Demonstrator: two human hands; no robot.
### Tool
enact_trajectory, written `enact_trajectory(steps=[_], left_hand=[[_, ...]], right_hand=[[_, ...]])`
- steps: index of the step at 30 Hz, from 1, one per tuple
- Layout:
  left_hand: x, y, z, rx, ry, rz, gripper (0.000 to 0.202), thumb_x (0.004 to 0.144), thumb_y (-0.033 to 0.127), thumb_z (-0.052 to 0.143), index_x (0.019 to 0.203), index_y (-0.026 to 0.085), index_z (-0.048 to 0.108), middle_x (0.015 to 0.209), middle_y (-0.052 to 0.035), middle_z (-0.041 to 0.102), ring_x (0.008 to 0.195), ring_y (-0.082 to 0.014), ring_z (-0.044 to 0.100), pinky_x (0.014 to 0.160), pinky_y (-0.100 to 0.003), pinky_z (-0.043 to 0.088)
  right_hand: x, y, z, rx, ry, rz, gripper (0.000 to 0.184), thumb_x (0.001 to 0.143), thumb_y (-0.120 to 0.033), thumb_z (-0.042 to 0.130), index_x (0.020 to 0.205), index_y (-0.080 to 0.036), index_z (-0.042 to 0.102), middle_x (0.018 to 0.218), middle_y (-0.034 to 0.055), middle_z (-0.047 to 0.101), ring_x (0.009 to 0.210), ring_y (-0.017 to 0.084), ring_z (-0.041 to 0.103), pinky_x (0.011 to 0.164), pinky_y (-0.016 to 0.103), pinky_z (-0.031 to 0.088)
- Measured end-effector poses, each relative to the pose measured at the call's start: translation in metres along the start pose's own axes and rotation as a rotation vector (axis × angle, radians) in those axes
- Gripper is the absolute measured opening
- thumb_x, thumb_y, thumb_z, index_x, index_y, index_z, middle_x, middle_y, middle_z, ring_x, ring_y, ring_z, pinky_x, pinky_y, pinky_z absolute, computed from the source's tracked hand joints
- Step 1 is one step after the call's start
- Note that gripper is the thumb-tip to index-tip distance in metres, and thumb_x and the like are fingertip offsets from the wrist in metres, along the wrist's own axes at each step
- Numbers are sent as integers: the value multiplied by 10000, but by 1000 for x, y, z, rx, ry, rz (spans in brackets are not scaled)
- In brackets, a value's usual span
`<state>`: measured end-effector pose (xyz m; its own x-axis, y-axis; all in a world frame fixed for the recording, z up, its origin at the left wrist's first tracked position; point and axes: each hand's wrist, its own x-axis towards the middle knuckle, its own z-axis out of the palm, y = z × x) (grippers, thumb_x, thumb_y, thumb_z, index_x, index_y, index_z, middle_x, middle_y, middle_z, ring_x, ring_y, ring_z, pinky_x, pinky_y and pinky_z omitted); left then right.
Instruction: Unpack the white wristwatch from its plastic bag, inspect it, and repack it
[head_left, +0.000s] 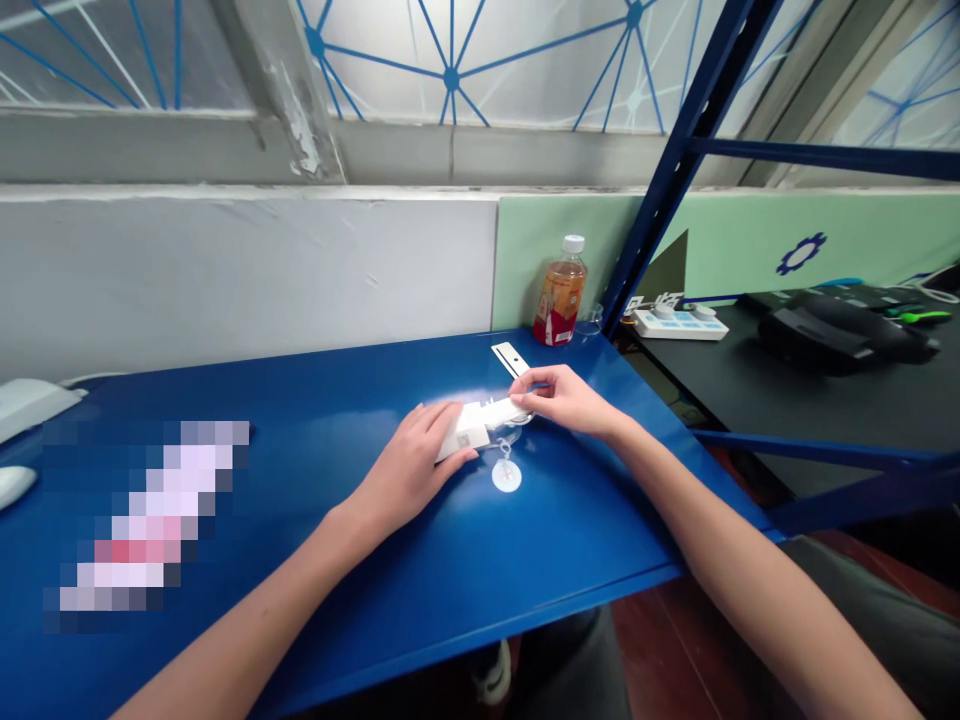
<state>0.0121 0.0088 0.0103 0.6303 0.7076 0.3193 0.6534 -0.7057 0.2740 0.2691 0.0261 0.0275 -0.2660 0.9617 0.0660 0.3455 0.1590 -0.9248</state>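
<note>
My left hand [412, 455] is wrapped around a small white box [465, 432] with a grey printed square on its side, close above the blue tabletop. At the open end of the box, my right hand [568, 400] pinches a slim white piece [501, 411]. Whether this piece is still partly inside the box I cannot tell. Something thin and clear or white loops below it. A round white tag [506, 475] hangs or lies just in front, on a small ring. Behind my right fingers lies a flat white strip [510, 358] with a dark slot.
On the blue table [322, 400], a drink bottle [561, 295] stands at the back right, beside a blue metal post [667, 170]. A blurred-out object [154, 520] lies at left, near a white mouse-like shape [15, 485]. A power strip [681, 322] rests on the black desk at right.
</note>
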Motion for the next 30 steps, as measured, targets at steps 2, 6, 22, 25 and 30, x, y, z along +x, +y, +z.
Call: enact_trajectory(steps=[2,6,22,25,30], left_hand=[[0,0,1,6,15,7,466,975,444,492,1339,154,474,1338,-154,585,1261,-305,526,1093,-516,353],[0,-1,2,8,3,5,431,966,429,514,1313,174,502,1300,-139,612,1238,-302,544,1101,-534,334],[0,0,2,-10,-19,-23,453,949,427,542,1320,168,512,1317,-139,602,1252,-307,533,1098,-532,344],[0,1,3,-15,-15,-16,433,953,417,535,1314,179,510,1317,-140,598,1249,-311,534,1094,-541,341],[-1,3,7,-39,8,-14,398,959,402,527,1298,195,500,1297,-136,597,1222,-318,542,1087,-561,337]], right_hand=[[0,1,7,-7,-26,-12,169,791,-284,659,843,-127,693,843,66,703,645,125,590,610,254,452],[-1,6,12,-248,10,-123,144,811,-298,671,834,-159,700,845,52,714,676,135,590,633,261,451],[-9,-10,-3,-468,6,-70,217,867,-201,521,837,-170,734,776,54,744,673,182,658,642,294,455],[-9,-12,4,-322,-26,-57,236,855,-179,508,929,-157,731,842,57,756,667,168,677,647,287,486],[-12,-15,18,-147,-105,-23,340,828,-136,488,1115,-148,670,887,56,759,618,148,671,623,283,499]])
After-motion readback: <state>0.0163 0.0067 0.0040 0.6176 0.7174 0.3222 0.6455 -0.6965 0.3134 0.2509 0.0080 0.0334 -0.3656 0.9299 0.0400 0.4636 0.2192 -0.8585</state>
